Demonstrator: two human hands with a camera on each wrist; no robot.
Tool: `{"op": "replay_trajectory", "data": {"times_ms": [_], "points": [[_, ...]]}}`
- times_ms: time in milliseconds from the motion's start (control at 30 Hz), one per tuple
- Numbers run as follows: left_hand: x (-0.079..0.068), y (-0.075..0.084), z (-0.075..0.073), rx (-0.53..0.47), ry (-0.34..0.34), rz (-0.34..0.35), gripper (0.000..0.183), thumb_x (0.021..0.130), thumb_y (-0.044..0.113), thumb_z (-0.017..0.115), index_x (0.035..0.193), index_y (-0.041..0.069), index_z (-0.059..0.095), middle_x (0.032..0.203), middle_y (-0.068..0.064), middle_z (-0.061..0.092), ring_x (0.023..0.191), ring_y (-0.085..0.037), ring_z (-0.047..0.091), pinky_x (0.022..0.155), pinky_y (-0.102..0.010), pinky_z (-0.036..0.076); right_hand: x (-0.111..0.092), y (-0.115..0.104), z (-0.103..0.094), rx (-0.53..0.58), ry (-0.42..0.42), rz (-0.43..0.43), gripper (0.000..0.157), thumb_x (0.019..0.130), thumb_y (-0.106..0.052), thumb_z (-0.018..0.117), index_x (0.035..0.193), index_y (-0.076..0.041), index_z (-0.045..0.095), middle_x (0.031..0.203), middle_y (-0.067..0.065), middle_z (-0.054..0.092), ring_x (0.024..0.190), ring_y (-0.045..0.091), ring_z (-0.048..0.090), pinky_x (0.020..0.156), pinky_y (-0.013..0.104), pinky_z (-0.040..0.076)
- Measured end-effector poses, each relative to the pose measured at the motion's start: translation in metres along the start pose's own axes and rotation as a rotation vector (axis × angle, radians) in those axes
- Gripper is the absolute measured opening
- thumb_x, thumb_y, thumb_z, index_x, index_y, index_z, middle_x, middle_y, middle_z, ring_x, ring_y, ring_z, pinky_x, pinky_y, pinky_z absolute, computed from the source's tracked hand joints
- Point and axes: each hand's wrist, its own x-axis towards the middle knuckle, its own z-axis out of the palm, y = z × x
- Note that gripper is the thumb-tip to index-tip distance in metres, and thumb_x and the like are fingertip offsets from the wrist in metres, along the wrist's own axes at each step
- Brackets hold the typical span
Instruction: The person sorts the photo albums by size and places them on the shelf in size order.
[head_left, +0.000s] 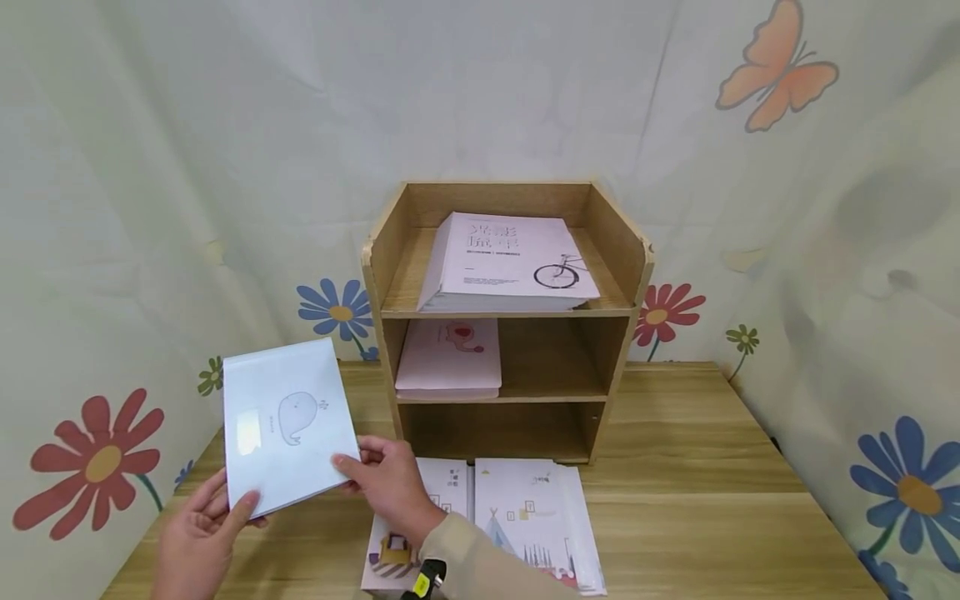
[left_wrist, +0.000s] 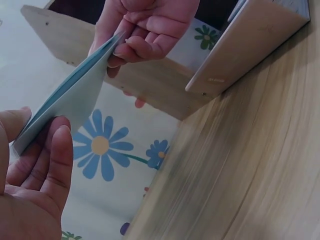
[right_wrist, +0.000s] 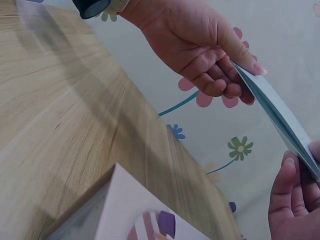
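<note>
Your left hand (head_left: pixel 201 533) and right hand (head_left: pixel 393 483) pinch the notebook (head_left: pixel 296 425) by its edges; apply even pressure to prevent bending.

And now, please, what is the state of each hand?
Left hand: holding the pale blue notebook by one corner.
Right hand: holding it too, near another corner.

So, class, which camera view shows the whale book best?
The head view: the whale book shows its whole cover drawing there. Both wrist views catch it steeply slanted, edge showing, with the drawing out of sight.
</note>
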Motion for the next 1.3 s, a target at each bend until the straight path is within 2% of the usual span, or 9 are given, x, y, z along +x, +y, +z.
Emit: {"op": "replay_trajectory", "data": {"times_ms": [167,267,400,533,700,867,1000,1133,1300], "points": [[-0.008,0.004,0.008,-0.005,0.026,-0.054,0.060,0.095,0.014,0.074,0.146,0.001,0.046,0.088,0.019,0.076,0.062,-0.013,0.071,0.062,-0.016,0.058,-0.005,-0.004,-0.010,-0.010,-0.027,-0.011,0.019,0.087,-0.014,0.082,0.106,-0.012,0.079,0.080,0.001,0.070,0.066,0.010,0.068,0.064,0.029,0.063],[-0.014,0.007,0.013,0.003,0.044,-0.081,0.067,0.094,0.014,0.075,0.150,-0.002,0.042,0.087,0.021,0.076,0.062,-0.015,0.071,0.062,-0.017,0.058,-0.009,-0.008,-0.017,-0.006,-0.049,-0.010,0.020,0.088,-0.013,0.081,0.108,-0.010,0.078,0.081,0.001,0.071,0.067,0.009,0.068,0.064,0.027,0.062],[-0.023,0.011,0.022,-0.004,0.076,-0.073,0.066,0.094,0.012,0.075,0.149,-0.003,0.042,0.085,0.020,0.076,0.059,-0.015,0.070,0.059,-0.018,0.058,-0.015,-0.015,-0.026,-0.006,-0.080,-0.014,0.022,0.089,-0.012,0.080,0.110,-0.008,0.077,0.084,0.002,0.072,0.068,0.008,0.066,0.059,0.019,0.056],[-0.031,0.016,0.033,-0.043,0.112,-0.048,0.053,0.092,0.008,0.076,0.139,0.006,0.053,0.084,0.017,0.077,0.055,-0.014,0.067,0.056,-0.021,0.057,-0.021,-0.021,-0.035,-0.030,-0.097,-0.033,0.022,0.089,-0.014,0.080,0.111,-0.009,0.077,0.084,0.002,0.072,0.065,0.009,0.065,0.057,0.017,0.054],[-0.045,0.025,0.044,-0.060,0.121,-0.030,0.048,0.092,0.003,0.074,0.133,0.015,0.053,0.083,0.015,0.077,0.054,-0.016,0.067,0.053,-0.022,0.057,-0.031,-0.028,-0.047,-0.052,-0.107,-0.061,0.024,0.089,-0.012,0.080,0.112,-0.007,0.077,0.084,0.004,0.073,0.064,0.010,0.065,0.056,0.017,0.054],[-0.058,0.028,0.053,-0.032,0.111,-0.091,0.049,0.091,0.005,0.077,0.126,0.026,0.049,0.084,0.019,0.076,0.059,-0.018,0.069,0.053,-0.026,0.058,-0.046,-0.036,-0.060,-0.075,-0.128,-0.087,0.025,0.090,-0.011,0.079,0.115,-0.007,0.076,0.086,0.007,0.074,0.067,0.009,0.066,0.058,0.019,0.057],[-0.070,0.026,0.060,-0.021,0.110,-0.139,0.054,0.088,0.004,0.080,0.125,0.027,0.048,0.087,0.020,0.076,0.065,-0.016,0.071,0.053,-0.029,0.059,-0.060,-0.041,-0.071,-0.088,-0.153,-0.098,0.027,0.090,-0.011,0.079,0.117,-0.008,0.076,0.089,0.012,0.075,0.068,0.009,0.067,0.058,0.019,0.057],[-0.086,0.024,0.068,-0.013,0.114,-0.125,0.058,0.087,0.002,0.080,0.128,0.026,0.047,0.090,0.019,0.076,0.069,-0.015,0.072,0.055,-0.031,0.060,-0.075,-0.045,-0.081,-0.086,-0.161,-0.106,0.029,0.089,-0.010,0.080,0.118,-0.007,0.075,0.094,0.020,0.076,0.070,0.007,0.069,0.058,0.018,0.057],[-0.107,0.024,0.079,0.010,0.118,0.017,0.066,0.084,-0.011,0.077,0.126,0.030,0.047,0.091,0.022,0.076,0.072,-0.007,0.075,0.055,-0.028,0.060,-0.094,-0.047,-0.093,-0.076,-0.171,-0.099,0.031,0.089,-0.011,0.079,0.119,-0.002,0.074,0.096,0.028,0.073,0.071,0.005,0.069,0.059,0.019,0.057]]}}
